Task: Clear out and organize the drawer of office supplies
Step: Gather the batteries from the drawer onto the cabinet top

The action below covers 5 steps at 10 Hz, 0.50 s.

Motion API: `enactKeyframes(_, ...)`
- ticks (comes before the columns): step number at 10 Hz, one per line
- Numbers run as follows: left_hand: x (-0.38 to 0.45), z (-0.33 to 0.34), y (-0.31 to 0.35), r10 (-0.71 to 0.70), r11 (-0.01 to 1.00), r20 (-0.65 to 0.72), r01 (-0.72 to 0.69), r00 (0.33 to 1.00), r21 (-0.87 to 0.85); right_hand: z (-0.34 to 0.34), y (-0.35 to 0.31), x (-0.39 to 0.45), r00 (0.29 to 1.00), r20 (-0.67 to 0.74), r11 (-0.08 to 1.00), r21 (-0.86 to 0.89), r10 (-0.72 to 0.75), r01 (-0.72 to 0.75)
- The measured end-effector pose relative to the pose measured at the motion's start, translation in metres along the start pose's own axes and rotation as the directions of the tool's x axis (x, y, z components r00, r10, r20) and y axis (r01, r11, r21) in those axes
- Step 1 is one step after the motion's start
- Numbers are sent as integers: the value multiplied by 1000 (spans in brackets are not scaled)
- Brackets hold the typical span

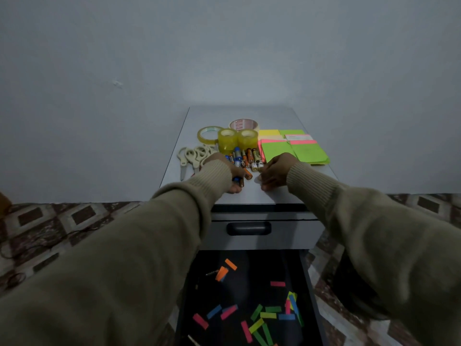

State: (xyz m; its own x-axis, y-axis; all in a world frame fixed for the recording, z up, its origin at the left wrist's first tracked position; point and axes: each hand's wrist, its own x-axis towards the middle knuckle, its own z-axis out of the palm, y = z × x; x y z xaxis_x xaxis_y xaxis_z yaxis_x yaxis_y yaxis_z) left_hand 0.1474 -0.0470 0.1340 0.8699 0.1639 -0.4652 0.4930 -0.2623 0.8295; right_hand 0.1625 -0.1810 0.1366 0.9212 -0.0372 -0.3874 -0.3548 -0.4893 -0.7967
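On top of the grey cabinet (252, 196) lies a row of batteries (245, 157). My left hand (230, 179) grips two batteries, a blue and an orange one, at the near end of that row. My right hand (274, 172) rests on the cabinet top just right of the batteries, fingers curled; whether it holds anything I cannot see. Below, the open black drawer (239, 290) holds several loose coloured paper strips (259, 314).
Tape rolls (227, 139) stand behind the batteries. Cream scissors (194, 156) lie at the left edge, sticky note pads (294, 148) at the right. A shut drawer with a dark handle (248, 228) sits above the open one. Patterned floor surrounds the cabinet.
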Motion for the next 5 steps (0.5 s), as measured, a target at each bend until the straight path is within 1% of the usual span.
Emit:
enactKeyframes(1, 11, 5, 5, 74, 997, -55, -74, 996, 11, -7, 3, 1, 1000, 16, 1000, 16, 10, -10)
enactKeyframes(2, 9, 6, 8, 90, 996, -179, -91, 980, 0, -11, 7, 8, 999, 20, 1000, 0, 26, -27)
enactKeyframes(3, 6, 6, 6, 82, 996, -230, -69, 970, 61, -13, 11, 11, 999, 38, 1000, -11, 14, -14)
enactKeyframes(4, 13, 2, 1, 97, 993, -239, -78, 966, 87, -14, 16, 12, 996, 76, 998, 27, -50, 48)
enactKeyframes(5, 14, 0, 1, 118, 990, -240, -94, 964, 108, -12, 15, 9, 996, 63, 998, 33, -59, 57)
